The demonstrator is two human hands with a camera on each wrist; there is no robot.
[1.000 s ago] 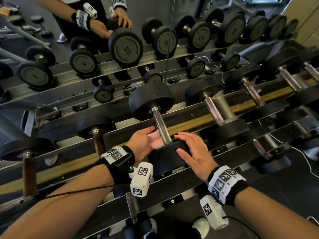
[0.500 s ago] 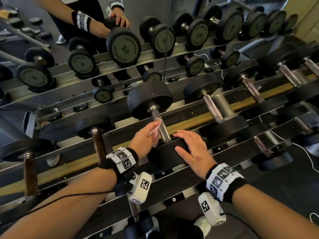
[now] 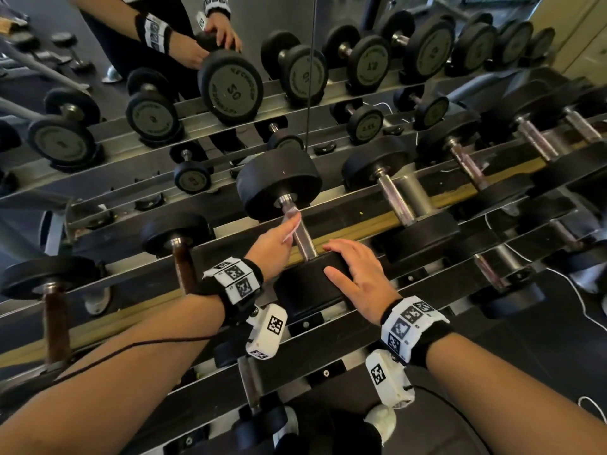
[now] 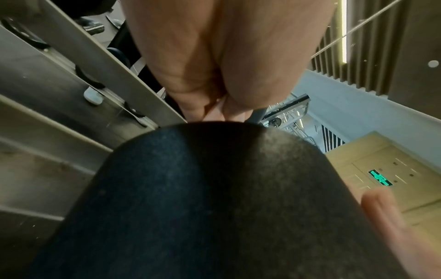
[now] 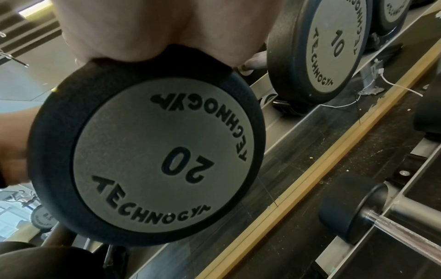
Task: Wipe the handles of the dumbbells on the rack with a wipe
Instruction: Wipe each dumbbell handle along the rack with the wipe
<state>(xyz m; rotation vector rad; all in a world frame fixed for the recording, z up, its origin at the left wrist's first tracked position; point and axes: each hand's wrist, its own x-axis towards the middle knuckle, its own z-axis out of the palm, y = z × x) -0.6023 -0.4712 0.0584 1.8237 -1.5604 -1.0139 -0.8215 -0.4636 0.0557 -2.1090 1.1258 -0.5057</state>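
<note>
A black dumbbell marked 20 (image 5: pixel 162 162) lies on the rack's upper tier, its steel handle (image 3: pixel 305 243) running away from me. My left hand (image 3: pixel 276 244) holds a pale pink wipe (image 3: pixel 293 224) against the left side of the handle's upper half, just below the far head (image 3: pixel 279 178). In the left wrist view the wipe (image 4: pixel 216 113) shows pinched between the fingers of that hand (image 4: pixel 214 56), beyond the near head (image 4: pixel 203 198). My right hand (image 3: pixel 358 277) rests flat on top of the near head (image 3: pixel 302 293), fingers straight. The right wrist view shows this hand (image 5: pixel 155 28) lying over the head's rim.
Neighbouring dumbbells flank it: one with a brown handle (image 3: pixel 184 267) to the left, a 10 (image 5: pixel 334 47) with a steel handle (image 3: pixel 394 198) to the right. A mirror (image 3: pixel 308 60) behind the rack reflects everything. A lower tier (image 3: pixel 253 382) holds more dumbbells. A white cable (image 3: pixel 579 297) trails at the right.
My left hand has slid the wipe up the handle, from beside the near head towards the far head. The right hand has stayed on the near head.
</note>
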